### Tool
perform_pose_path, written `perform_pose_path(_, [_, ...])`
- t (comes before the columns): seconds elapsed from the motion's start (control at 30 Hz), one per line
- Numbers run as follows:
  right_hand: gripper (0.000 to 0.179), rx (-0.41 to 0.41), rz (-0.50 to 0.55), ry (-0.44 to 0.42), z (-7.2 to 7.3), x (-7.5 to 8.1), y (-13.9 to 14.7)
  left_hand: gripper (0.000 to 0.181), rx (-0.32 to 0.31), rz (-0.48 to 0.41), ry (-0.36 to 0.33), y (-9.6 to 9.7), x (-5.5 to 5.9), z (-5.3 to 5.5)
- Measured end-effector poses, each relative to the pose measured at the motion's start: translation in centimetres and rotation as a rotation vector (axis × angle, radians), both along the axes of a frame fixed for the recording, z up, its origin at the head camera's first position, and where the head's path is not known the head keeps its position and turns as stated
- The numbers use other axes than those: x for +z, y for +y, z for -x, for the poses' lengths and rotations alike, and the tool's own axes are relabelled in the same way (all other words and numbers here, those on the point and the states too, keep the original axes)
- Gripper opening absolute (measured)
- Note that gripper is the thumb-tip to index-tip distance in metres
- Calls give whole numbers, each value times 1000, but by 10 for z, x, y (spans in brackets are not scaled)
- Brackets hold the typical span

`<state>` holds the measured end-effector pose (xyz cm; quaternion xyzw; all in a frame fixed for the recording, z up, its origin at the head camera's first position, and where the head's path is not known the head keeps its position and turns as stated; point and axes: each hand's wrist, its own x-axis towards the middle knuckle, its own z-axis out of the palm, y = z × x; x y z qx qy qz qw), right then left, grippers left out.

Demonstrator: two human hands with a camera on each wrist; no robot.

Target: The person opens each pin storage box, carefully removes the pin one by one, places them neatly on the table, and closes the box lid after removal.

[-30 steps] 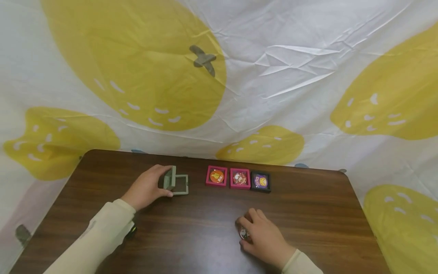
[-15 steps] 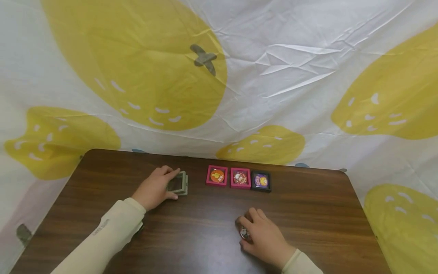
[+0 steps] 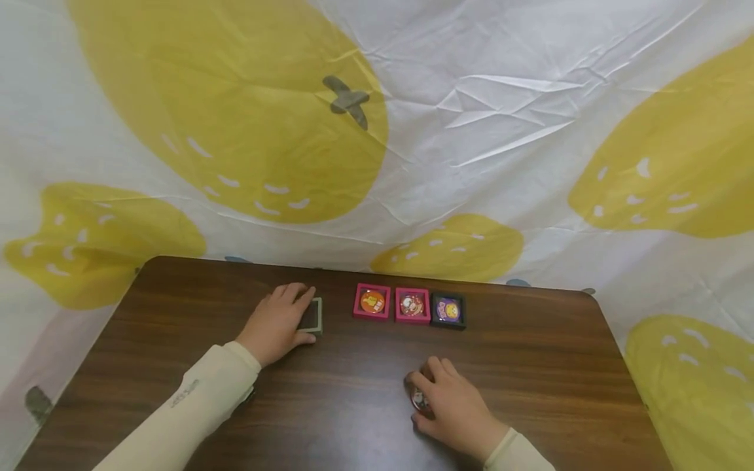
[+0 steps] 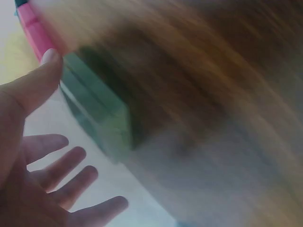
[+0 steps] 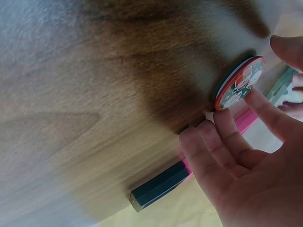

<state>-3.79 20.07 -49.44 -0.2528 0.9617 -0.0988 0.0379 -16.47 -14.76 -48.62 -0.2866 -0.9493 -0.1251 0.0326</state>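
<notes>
A grey-green hinged display frame point(image 3: 319, 317) lies folded closed on the table, left of the other frames. My left hand point(image 3: 273, 327) is spread over its left side, hiding part of it. In the left wrist view the thumb point(image 4: 51, 59) is at the frame's corner, and the loosely bent fingers are apart from its green edge point(image 4: 94, 101). Nearer the front, a round pin badge point(image 5: 239, 82) with a red rim and picture lies on the table. My right hand point(image 3: 456, 409) is over it, fingertips point(image 5: 223, 116) touching its edge, thumb held away.
Two pink frames point(image 3: 372, 317) point(image 3: 413, 320) and a black frame point(image 3: 449, 325), each with a round badge inside, stand in a row toward the back of the brown table point(image 3: 530, 353). A lemon-print cloth point(image 3: 412, 163) hangs behind the table.
The green frame's raised lid has been folded down by my left hand, which moved right with it and then loosened. My right hand has stayed at the pin badge.
</notes>
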Motion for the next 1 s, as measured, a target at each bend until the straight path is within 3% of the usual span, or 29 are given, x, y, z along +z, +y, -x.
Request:
perform_pose_path(0.1, [54, 0, 0, 3, 0, 0, 0, 78, -41, 14, -2, 10, 6, -8])
perform_pose_path(0.27, [53, -9, 2, -8, 0, 1, 0, 66, -94, 76, -80, 23, 11, -18])
perform_pose_path(0.57, [54, -16, -2, -37, -1, 0, -1, 58, -63, 58, -138, 24, 9, -22])
perform_pose_path(1.0, [54, -6, 18, 0, -3, 3, -1, 60, -50, 50, -199, 26, 3, -21])
